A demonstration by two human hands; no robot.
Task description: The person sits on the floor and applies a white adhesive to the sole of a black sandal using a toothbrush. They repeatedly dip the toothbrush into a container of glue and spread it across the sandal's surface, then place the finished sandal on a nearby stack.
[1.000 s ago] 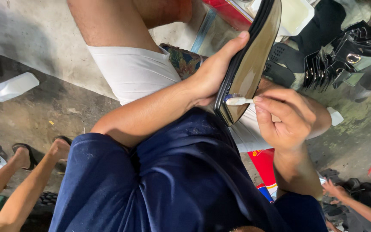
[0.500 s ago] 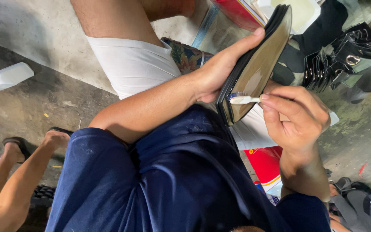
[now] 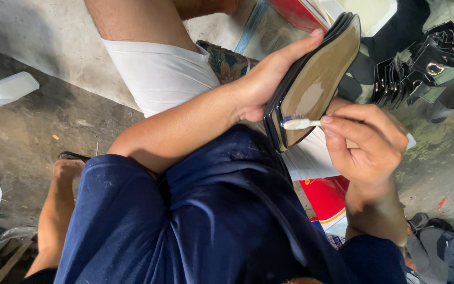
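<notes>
Left hand (image 3: pixel 269 84): wrapped around black shoe sole (image 3: pixel 316 79), tan face up. Right hand (image 3: pixel 366 142): pinching white toothbrush (image 3: pixel 300 124), bristles touching sole's lower end.

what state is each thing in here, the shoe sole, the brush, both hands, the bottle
shoe sole: held up tilted, tan face toward the camera
toothbrush: head pressed on the sole's lower end
left hand: gripping the sole's edge
right hand: closed around the toothbrush handle
white bottle: lying on its side on the concrete floor
black straps: piled in a heap
</notes>
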